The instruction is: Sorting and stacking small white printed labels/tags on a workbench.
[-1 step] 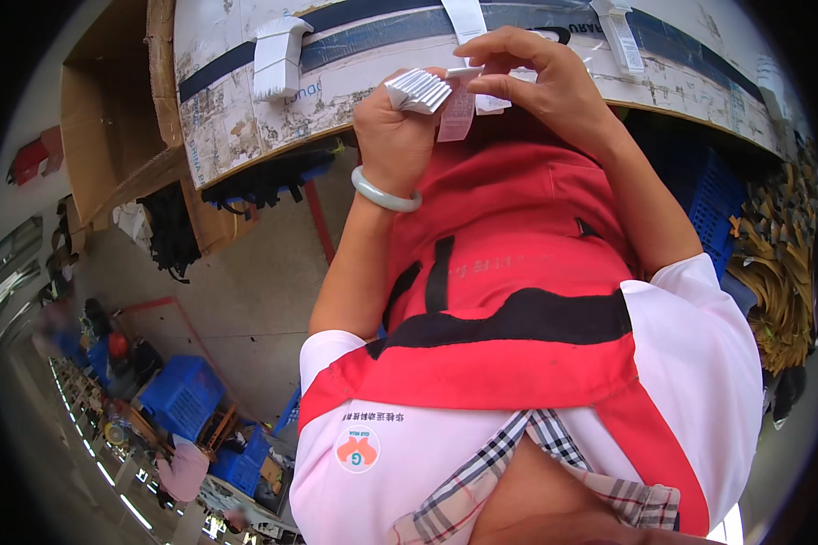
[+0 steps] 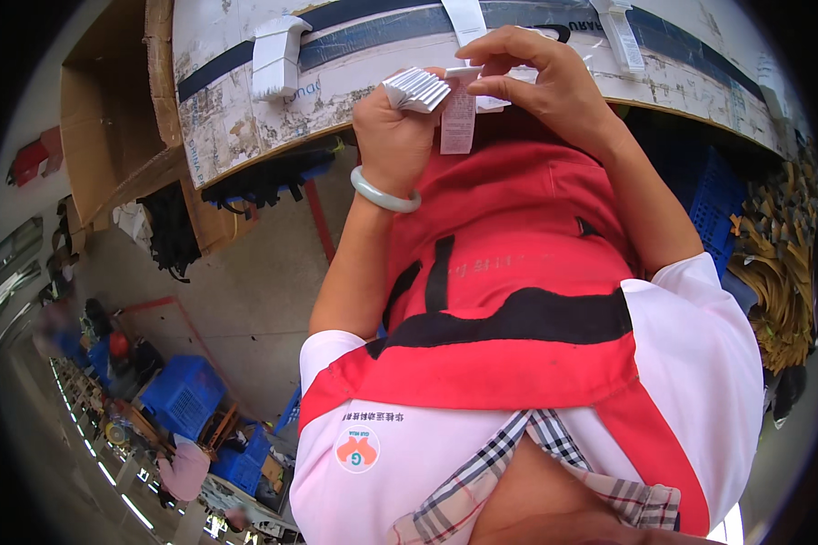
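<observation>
My left hand (image 2: 395, 136), with a pale bangle on its wrist, is closed round a fanned bundle of white folded labels (image 2: 417, 89). Close beside it, my right hand (image 2: 550, 82) pinches the folded end of one printed label (image 2: 458, 124) between thumb and fingers. That label hangs down in front of the red apron, its printed face showing. On the worktable ahead lie more white label stacks: one at the left (image 2: 277, 59), one in the middle (image 2: 464, 20) and one at the right (image 2: 620, 41).
The worktable (image 2: 232, 136) has a worn, taped cardboard top. An open cardboard box (image 2: 114, 118) stands at its left. Under and beside the table are black straps (image 2: 273, 177), a blue crate (image 2: 713, 204) and heaped tan pieces (image 2: 777, 272). A person (image 2: 184, 470) is farther back on the left.
The hanging label has turned and now hangs straighter and a little lower, its print plainer. The bundle in my left hand has shifted very slightly. My right hand stays in place.
</observation>
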Demonstrator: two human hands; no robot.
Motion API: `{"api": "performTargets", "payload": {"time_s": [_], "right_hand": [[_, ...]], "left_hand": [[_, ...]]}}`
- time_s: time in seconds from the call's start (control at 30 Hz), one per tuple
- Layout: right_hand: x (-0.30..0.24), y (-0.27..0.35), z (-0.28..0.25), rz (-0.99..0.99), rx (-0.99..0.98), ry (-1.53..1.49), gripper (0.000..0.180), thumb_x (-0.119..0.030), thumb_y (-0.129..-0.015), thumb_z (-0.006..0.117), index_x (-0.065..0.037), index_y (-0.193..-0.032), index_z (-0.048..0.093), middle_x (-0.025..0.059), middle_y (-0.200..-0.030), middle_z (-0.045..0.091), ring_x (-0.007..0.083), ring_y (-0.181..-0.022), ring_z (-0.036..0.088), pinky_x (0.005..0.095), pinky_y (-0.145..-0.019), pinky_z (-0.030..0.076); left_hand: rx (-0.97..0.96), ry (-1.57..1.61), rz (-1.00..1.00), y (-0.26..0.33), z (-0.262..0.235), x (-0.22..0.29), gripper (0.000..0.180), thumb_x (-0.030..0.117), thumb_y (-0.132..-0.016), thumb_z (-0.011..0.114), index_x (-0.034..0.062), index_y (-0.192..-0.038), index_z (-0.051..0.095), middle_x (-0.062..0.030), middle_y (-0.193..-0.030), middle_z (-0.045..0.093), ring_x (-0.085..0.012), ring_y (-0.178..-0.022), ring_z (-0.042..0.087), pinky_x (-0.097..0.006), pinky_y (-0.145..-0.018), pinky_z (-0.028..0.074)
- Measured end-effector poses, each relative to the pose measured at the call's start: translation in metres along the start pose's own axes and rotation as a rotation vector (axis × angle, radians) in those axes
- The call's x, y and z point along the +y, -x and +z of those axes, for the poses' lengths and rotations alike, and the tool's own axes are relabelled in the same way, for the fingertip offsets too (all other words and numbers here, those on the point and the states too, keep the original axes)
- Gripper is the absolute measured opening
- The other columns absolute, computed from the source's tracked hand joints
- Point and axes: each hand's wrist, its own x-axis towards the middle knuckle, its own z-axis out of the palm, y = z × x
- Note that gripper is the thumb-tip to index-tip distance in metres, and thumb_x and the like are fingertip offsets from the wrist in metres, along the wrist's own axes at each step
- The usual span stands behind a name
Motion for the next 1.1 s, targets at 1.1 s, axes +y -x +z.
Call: {"api": "performTargets", "payload": {"time_s": [1.1], "right_hand": [[-0.014,0.007,-0.011,0.446,-0.435,-0.572,0.020,-0.018,-0.092,0.069,0.002,-0.096,0.069,0.0052,-0.080,0.066,0.0078,-0.073,0.060,0.0213,-0.070,0.050]], "left_hand": [[-0.131,0.406,-0.395,0.013,-0.002,-0.011,0.023,0.023,-0.094,0.068,0.0010,-0.099,0.071,-0.0002,-0.075,0.064,-0.0044,-0.055,0.050,-0.019,-0.047,0.037]]}}
